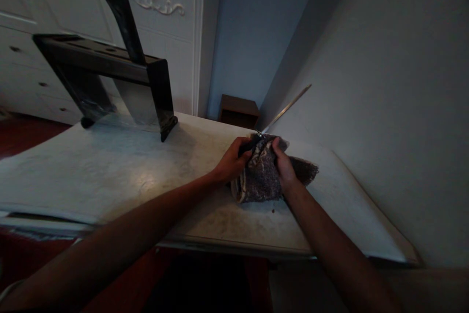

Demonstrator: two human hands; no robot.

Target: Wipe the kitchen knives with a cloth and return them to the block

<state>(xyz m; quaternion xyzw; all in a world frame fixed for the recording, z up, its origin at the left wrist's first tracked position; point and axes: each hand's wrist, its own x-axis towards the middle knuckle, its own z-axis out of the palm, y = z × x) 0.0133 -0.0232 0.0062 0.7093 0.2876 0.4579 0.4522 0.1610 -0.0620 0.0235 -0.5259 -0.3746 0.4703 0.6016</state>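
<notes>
My left hand [233,159] is closed around the dark handle of what looks like a sharpening steel. From the handle, its thin metal rod [287,109] slants up and to the right. A folded grey-brown cloth [262,178] is bunched below and around the handle end. My right hand [285,164] grips this cloth, thumb on top and fingers hidden beneath it. The cloth hangs low over the white tabletop, and one dark corner sticks out to the right of my wrist.
A black knife block [157,78] with clear panels stands at the table's left back, a black-handled knife [126,22] upright in it. Behind are white cabinets [168,34]. A brown wooden box [240,104] sits beyond the table [146,176]; a pale wall [384,108] borders the right.
</notes>
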